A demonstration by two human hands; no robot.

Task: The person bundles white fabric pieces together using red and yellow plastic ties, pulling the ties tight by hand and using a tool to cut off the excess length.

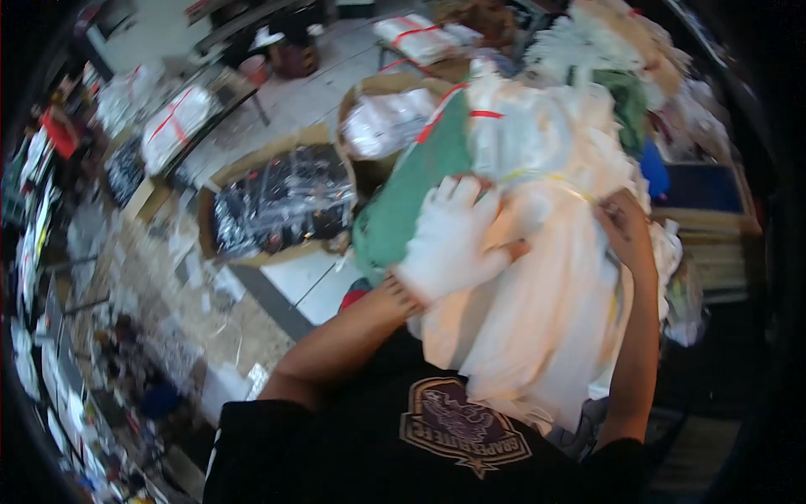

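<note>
A large bundle of whitish plastic bags or film point(541, 296) lies before me, its lower end close to my shirt. A yellow band point(554, 176) runs across its upper part. My left hand point(453, 233), in a white fingerless glove, rests on the bundle's left side, thumb and fingers apart. At the right side, the curled fingers of my right hand point(620, 220) meet the end of the yellow band; the fingertips are partly hidden. This hand is bare. Left of the bundle leans a green sack point(403, 201) with a red strip along its upper edge.
Open cartons on the left hold dark plastic-wrapped goods point(283, 198) and white plastic packs point(387, 120). Red-tied white bundles point(179, 129) lie on a low table. Scraps litter the floor point(208, 302). A wooden box point(705, 189) and a blue item point(653, 170) stand at right.
</note>
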